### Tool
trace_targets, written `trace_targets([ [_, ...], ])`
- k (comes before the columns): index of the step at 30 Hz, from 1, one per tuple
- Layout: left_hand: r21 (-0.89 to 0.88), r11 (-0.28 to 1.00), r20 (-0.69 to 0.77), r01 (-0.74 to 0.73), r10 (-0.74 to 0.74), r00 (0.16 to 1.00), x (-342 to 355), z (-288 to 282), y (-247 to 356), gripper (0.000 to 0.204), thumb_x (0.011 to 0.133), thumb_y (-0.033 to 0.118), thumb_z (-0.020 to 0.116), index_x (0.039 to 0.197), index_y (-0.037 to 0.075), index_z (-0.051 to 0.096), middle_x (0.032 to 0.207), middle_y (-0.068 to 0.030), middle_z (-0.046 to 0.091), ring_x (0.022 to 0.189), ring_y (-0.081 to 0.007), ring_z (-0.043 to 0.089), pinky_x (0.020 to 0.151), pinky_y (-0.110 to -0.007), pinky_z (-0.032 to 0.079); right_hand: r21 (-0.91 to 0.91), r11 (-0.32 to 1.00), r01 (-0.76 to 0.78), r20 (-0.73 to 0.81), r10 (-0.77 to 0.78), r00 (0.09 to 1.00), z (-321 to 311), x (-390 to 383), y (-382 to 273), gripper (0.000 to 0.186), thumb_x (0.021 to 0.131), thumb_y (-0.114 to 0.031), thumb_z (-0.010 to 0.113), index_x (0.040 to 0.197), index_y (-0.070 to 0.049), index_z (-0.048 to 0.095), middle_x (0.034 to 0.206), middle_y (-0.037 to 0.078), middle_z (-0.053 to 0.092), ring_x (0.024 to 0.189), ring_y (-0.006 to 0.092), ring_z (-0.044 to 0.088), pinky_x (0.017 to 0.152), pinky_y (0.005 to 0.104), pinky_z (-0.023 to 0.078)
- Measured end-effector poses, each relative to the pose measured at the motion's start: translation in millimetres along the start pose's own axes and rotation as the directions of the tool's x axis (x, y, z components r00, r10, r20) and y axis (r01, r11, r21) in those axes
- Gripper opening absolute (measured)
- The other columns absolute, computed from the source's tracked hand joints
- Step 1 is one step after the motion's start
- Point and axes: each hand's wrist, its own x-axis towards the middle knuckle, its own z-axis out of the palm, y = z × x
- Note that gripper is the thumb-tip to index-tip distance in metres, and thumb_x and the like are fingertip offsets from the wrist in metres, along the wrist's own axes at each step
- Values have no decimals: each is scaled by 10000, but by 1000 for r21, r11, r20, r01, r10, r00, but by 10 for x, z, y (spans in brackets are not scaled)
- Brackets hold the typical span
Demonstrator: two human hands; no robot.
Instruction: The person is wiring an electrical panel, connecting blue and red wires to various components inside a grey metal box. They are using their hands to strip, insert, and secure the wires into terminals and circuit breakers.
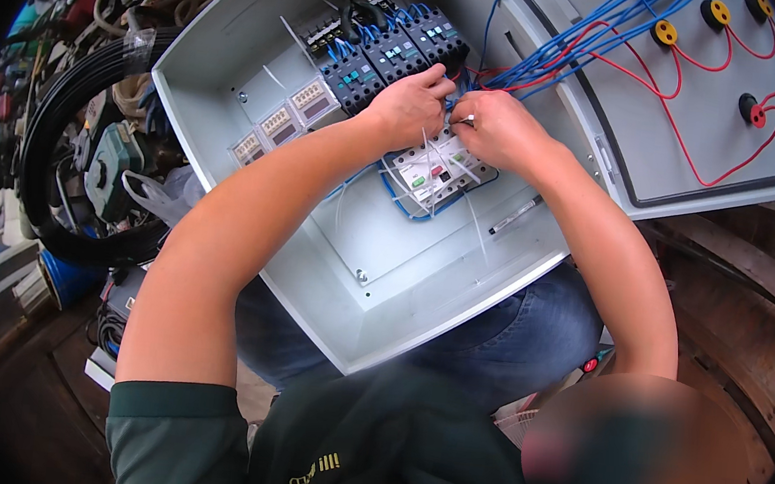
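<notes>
Inside a grey metal electrical enclosure [307,286], my two hands meet at a bundle of blue wires [519,70] that runs to the door on the right. My left hand [409,107] is closed, fingers curled against the wires, just below a row of black contactors [393,56]. My right hand [503,129] pinches at the same spot from the right. Something small and pale shows at its fingertips, too small to name. Directly below the hands sits a white circuit breaker [434,173], with blue wires looped round it and white cable ties sticking out.
Three clear-cased relays [279,125] line the box's left side. A pen [515,216] lies in the box. The open door [752,101] carries yellow and black switch backs joined by red wires [690,151]. A black cable coil [48,150] and clutter stand left.
</notes>
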Motion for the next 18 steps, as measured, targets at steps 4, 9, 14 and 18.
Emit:
trace_targets([
  [4, -82, 993, 148, 90, -77, 986, 142, -171, 63, 194, 882, 277, 604, 902, 195, 778, 856, 81, 705, 1136, -161, 478, 1089, -380, 242, -31, 999, -18, -40, 17, 999, 34, -15, 67, 155, 813, -105, 651, 908, -18, 738, 961, 177, 697, 914, 360, 666, 828, 439, 528],
  [9, -89, 996, 148, 14, -1, 989, 90, -136, 6, 167, 835, 253, 617, 857, 216, 778, 999, 81, 671, 1127, -178, 483, 1062, -438, 275, 10, 999, -47, -12, 47, 999, -63, -35, -46, 143, 800, -104, 617, 859, -46, 734, 830, 218, 685, 842, 393, 665, 797, 458, 540],
  [14, -9, 1000, 185, 1, 1, 983, 148, -231, 6, 152, 841, 253, 622, 853, 228, 772, 975, 99, 669, 1129, -174, 480, 1063, -461, 275, 67, 994, -84, -8, 85, 996, -44, -27, -10, 179, 774, -28, 581, 872, -35, 731, 919, 222, 695, 910, 403, 661, 822, 465, 531],
  [18, -9, 999, 152, 33, -32, 988, 162, -167, 12, 154, 848, 251, 616, 862, 219, 766, 985, 90, 665, 1156, -170, 465, 1072, -464, 270, 64, 993, -98, -5, 99, 995, -51, 3, -1, 183, 779, -35, 582, 883, -36, 733, 932, 224, 696, 917, 399, 663, 829, 459, 532],
])
